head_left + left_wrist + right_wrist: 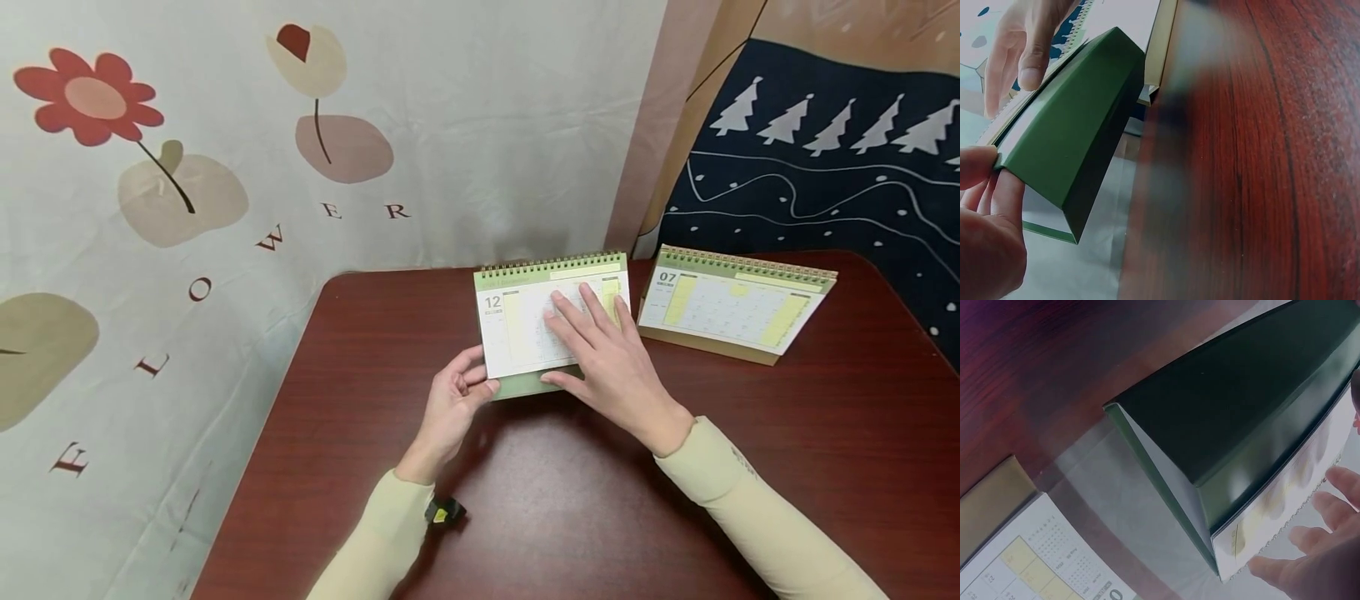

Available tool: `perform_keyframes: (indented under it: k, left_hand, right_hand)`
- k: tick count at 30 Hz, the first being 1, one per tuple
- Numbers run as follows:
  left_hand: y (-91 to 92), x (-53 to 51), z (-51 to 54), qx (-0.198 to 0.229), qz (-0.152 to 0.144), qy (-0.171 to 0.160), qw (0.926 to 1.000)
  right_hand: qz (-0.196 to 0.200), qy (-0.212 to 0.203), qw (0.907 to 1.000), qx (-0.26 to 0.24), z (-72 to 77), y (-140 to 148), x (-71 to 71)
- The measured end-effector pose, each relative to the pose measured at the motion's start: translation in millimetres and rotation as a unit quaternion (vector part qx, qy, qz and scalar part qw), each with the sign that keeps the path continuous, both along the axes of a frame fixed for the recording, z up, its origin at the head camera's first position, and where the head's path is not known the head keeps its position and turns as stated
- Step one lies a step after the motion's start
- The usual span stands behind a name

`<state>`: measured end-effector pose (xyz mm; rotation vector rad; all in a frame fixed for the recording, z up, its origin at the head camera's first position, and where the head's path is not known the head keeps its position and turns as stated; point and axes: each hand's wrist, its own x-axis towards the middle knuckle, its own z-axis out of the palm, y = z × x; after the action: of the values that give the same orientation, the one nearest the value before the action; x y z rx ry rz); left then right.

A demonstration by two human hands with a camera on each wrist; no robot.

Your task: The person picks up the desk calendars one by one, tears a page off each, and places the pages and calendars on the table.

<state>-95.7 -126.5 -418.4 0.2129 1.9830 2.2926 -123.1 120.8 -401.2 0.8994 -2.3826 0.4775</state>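
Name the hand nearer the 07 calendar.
Right. The right hand is over the 12 calendar, beside the 07 calendar; the left hand grips the 12 calendar's left edge, farther away.

Red-brown table (570, 492) — a "07" desk calendar (727, 307) on top

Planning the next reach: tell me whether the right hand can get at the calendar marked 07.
Probably yes: the right hand is spread over the calendar marked 12, gripping nothing, and the calendar marked 07 stands close by, its front uncovered.
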Motion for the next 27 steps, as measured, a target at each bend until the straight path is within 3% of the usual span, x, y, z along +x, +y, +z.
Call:
perform_keyframes:
  k: [27]
  left_hand:
    - [-2.4,-0.4,-2.8,-0.013,-0.002,0.015,0.9998]
  right_hand:
    - [0.017,-0.008,0.9996,-0.02,0.0,1.7,0.3]
